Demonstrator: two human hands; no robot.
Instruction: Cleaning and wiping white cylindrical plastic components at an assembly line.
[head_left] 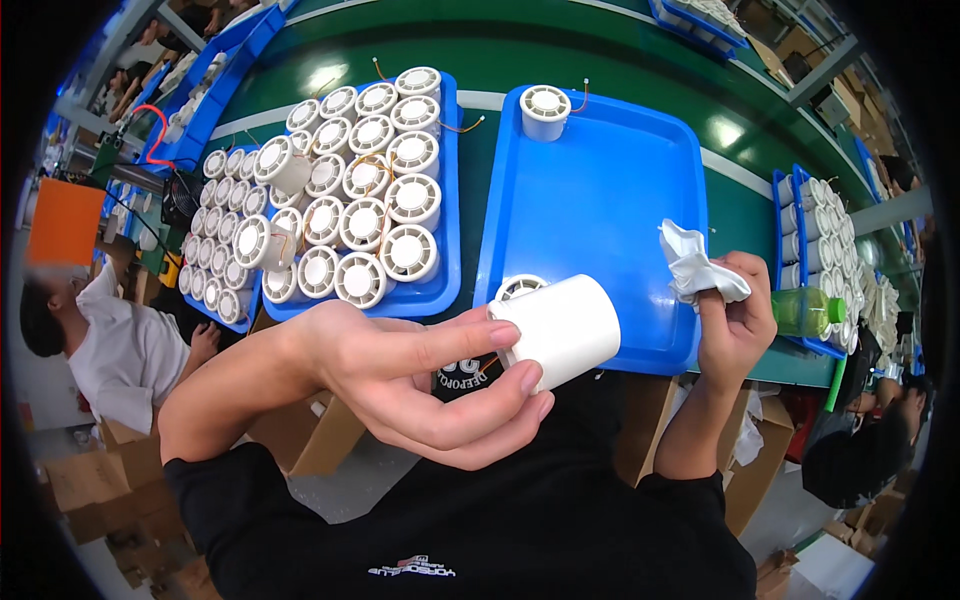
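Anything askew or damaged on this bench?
Yes: two white cylinders lie tilted atop neighbours on the left side of the nearer packed blue tray; others there stand upright. The held cylinder shows no visible damage.

a green surface (pixel 473 165), crossed by a pale strip (pixel 482 100), carries blue trays. a broad tray (pixel 610 190) sits in the middle; a filled tray (pixel 452 200) stands left of it, with another tray (pixel 202 309) just beside, further left. more trays (pixel 815 345) stand to the right, and a tray (pixel 715 36) lies far right.
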